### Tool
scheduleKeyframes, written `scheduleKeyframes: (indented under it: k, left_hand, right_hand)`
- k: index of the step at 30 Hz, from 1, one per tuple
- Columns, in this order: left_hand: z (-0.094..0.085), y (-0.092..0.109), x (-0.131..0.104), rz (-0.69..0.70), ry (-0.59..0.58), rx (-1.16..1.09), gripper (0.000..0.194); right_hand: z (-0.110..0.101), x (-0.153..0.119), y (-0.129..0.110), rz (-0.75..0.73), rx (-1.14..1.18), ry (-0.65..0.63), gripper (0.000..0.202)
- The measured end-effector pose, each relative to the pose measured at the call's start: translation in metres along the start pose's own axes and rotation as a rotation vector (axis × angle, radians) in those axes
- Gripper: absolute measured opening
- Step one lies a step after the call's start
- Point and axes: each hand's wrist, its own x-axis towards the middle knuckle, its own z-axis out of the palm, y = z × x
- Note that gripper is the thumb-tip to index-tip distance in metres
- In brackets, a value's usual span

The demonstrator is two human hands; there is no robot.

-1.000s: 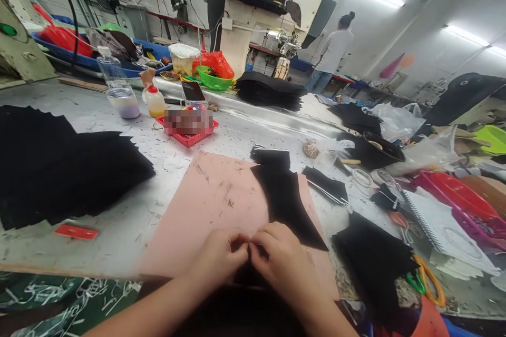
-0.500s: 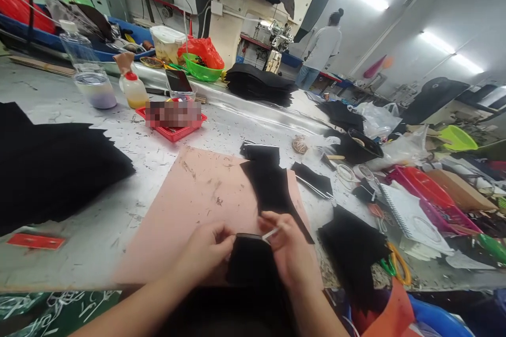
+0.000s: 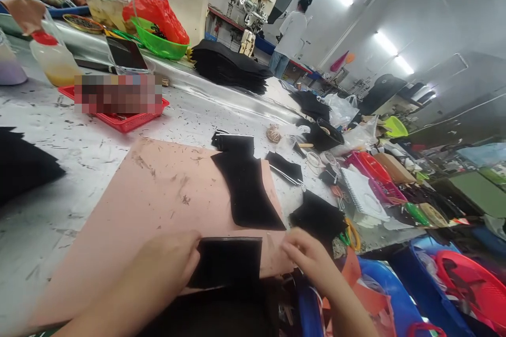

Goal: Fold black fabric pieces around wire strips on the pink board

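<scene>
My left hand (image 3: 174, 255) pinches the upper left corner of a black fabric piece (image 3: 231, 260), which lies near the table's front edge with a thin lighter line along its top. To the right of that piece, apart from it, my right hand (image 3: 306, 253) has curled fingers; whatever is between them is too small or blurred to make out. A larger curved black piece (image 3: 251, 195) lies flat just beyond, on the pink sheet (image 3: 158, 189). Small black pieces with white-edged strips (image 3: 284, 167) rest at the sheet's right side.
A stack of black pieces (image 3: 23, 168) lies at left, and another pile (image 3: 318, 216) at right beside scissors (image 3: 351, 234). Behind the sheet is a red basket (image 3: 126, 122). Blue bins (image 3: 395, 284) stand below the right edge. Far back, a person (image 3: 290, 31) stands.
My right hand has moved right, off the black piece; the white strip seen in its fingers is no longer clear. My left hand still holds the piece. The view has turned right.
</scene>
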Motion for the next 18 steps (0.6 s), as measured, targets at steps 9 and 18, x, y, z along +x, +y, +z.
scheduleKeyframes:
  k: [9, 18]
  left_hand:
    - [0.014, -0.007, -0.023, 0.628, 0.43, 0.285, 0.029]
    - [0.021, -0.012, -0.037, 0.606, 0.392, 0.254, 0.027]
  right_hand:
    - [0.014, 0.085, -0.009, 0.22, 0.088, -0.063, 0.044]
    - [0.042, 0.09, -0.018, 0.099, 0.652, -0.158, 0.058]
